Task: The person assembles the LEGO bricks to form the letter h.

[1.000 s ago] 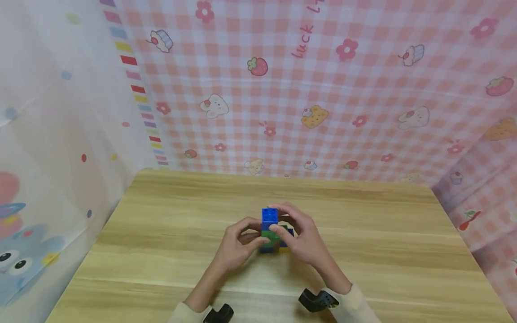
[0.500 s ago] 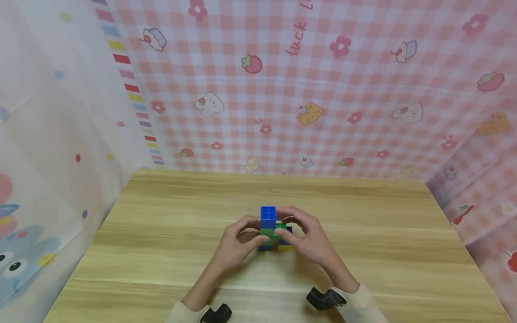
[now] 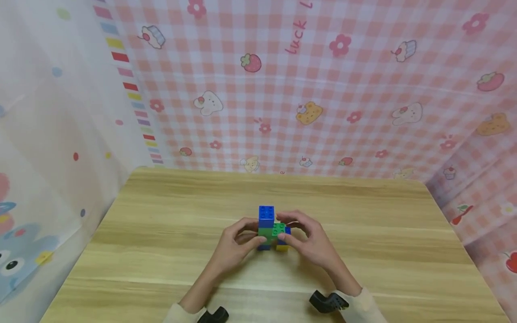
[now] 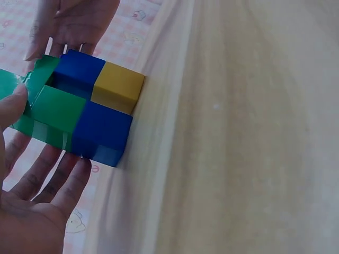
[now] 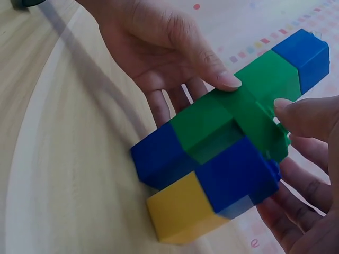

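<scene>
A toy building-block assembly (image 3: 265, 233) stands upright between both hands, over the middle of the table. Its tall column has a blue block (image 3: 266, 213) on top, green below, and a blue block (image 4: 101, 132) at the bottom. A green block (image 3: 278, 229) juts right, with a blue block (image 5: 237, 174) and a yellow block (image 5: 185, 211) under it. My left hand (image 3: 238, 244) grips the column, thumb on its green front and fingers behind. My right hand (image 3: 308, 235) holds the side branch, thumb against the jutting green block. Whether the base touches the table cannot be told.
The wood-grain table (image 3: 181, 202) spreads around the hands. A pink checked cloth (image 3: 282, 89) hangs along its back and right, and a white patterned cloth (image 3: 81, 112) at the left. Black wrist devices (image 3: 328, 301) sit at both sleeves.
My right hand has shifted right and down from the column to the jutting green block, which is now more exposed. My left hand keeps its grip. The head view has shifted slightly.
</scene>
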{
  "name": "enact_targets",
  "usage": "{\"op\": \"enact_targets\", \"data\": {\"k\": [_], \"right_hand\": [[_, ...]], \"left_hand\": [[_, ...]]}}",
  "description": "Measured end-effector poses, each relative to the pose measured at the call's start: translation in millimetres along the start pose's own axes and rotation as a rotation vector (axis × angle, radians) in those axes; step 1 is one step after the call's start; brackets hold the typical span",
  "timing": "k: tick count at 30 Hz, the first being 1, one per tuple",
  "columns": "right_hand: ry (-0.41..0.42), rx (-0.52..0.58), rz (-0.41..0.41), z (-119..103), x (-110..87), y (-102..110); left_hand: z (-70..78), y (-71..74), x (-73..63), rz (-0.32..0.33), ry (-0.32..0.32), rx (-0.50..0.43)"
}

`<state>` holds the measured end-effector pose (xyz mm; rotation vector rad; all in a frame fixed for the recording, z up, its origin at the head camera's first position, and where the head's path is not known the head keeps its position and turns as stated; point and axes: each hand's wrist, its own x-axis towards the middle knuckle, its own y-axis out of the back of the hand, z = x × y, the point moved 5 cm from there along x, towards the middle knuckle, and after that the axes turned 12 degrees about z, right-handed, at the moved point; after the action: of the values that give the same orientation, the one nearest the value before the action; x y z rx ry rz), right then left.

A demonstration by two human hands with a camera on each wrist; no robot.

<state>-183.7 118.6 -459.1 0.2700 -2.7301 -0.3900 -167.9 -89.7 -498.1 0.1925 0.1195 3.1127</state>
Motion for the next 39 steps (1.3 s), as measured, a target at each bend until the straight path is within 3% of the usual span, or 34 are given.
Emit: {"op": "enact_targets", "data": {"k": [9, 20, 29, 39], "right_hand": [[-0.08, -0.014, -0.003, 18.3, -9.3, -0.8], [-0.294, 0.017, 0.026, 31.5, -19.8, -2.0], [-0.288, 0.028, 0.066, 38.8, -22.0, -2.4], [-0.275, 0.016, 0.026, 37.6, -21.8, 5.2]], "left_hand": [[-10.1, 4.3, -5.3, 0.012, 0.07, 0.002], [-10.2, 4.0, -4.1, 0.016, 0.115, 0.012], [-10.7, 3.7, -2.3, 0.035, 0.128, 0.042], [-12.2, -1.1, -2.4, 0.019, 0.16, 0.023]]}}
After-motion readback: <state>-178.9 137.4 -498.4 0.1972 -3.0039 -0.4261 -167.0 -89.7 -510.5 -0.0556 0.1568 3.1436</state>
